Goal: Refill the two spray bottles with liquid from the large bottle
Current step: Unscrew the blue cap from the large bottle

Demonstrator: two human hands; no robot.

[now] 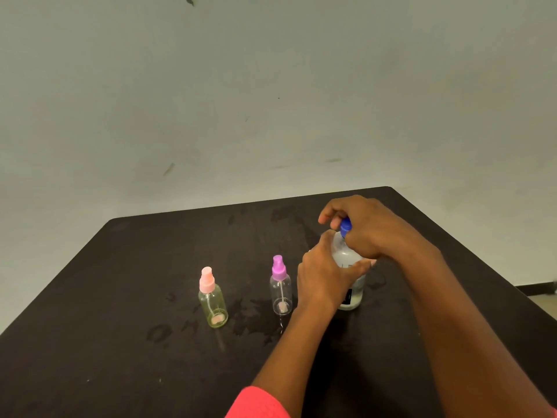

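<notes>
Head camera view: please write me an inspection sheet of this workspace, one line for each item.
Surface: dark table, wet-looking patches near the bottles.
Job's things: pink-capped spray bottle and purple-capped spray bottle upright, caps on; large bottle upright right of them, blue cap on top.
Clutter: nothing seen.
Hands: left hand holds the large bottle's body; right hand grips the blue cap.
Cables: nothing seen.
Surroundings: plain wall with a few marks.
</notes>
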